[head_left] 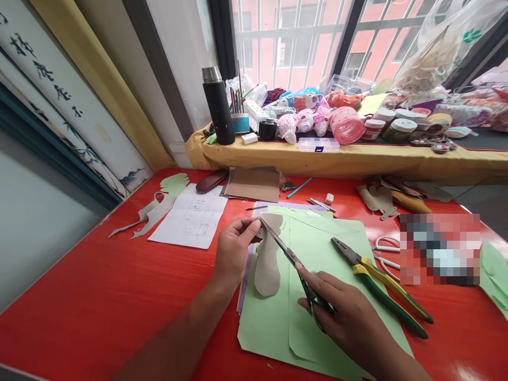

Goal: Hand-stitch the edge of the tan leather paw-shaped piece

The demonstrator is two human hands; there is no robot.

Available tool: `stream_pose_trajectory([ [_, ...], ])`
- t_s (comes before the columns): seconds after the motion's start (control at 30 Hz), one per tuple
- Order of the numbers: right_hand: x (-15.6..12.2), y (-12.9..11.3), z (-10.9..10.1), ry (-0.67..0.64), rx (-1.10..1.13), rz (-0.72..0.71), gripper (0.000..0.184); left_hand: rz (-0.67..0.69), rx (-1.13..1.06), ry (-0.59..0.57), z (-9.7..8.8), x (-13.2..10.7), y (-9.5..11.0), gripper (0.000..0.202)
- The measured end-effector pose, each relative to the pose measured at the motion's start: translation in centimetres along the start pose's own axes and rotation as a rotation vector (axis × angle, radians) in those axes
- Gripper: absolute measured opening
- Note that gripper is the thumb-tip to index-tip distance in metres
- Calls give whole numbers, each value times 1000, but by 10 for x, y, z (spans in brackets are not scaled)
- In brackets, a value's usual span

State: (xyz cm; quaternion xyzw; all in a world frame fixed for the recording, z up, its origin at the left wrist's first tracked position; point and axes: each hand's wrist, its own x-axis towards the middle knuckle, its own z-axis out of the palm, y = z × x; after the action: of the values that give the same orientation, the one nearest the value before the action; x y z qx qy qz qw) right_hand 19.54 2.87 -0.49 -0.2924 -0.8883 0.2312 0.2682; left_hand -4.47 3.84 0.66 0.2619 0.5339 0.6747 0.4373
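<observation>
My left hand (pixel 234 248) pinches the top edge of a grey card cut-out (pixel 268 264) and holds it over light green paper sheets (pixel 317 248). My right hand (pixel 343 315) grips a pair of scissors (pixel 286 251) by the handles. The blades point up and left, and their tips meet the upper edge of the cut-out next to my left fingers. Both hands hover above the red table (pixel 99 296).
Green-and-yellow pliers (pixel 381 286) lie right of the green paper, with white-handled scissors (pixel 387 251) beyond. A white drawing sheet (pixel 192 217), grey offcuts (pixel 151 214), brown card (pixel 254 182) and a dark case (pixel 211 181) lie further back. A black flask (pixel 217 106) and jars crowd the windowsill.
</observation>
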Motion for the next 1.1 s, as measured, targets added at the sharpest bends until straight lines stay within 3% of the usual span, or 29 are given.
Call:
stream_pose_trajectory([
  [0.27,-2,-1,-2,-16,172,92,54,-61,-87,1,0,2,-1,26],
  [0.6,0,-3,-4,-35,223,154,52,-154,-191,-3,3,1,4,34],
  [1.0,-4,5,0,-13,-86,-18,58,-63,-72,-31,1,0,1,29],
  [1.1,-5,6,2,1,-155,-54,56,-104,-106,-18,3,-2,3,31],
])
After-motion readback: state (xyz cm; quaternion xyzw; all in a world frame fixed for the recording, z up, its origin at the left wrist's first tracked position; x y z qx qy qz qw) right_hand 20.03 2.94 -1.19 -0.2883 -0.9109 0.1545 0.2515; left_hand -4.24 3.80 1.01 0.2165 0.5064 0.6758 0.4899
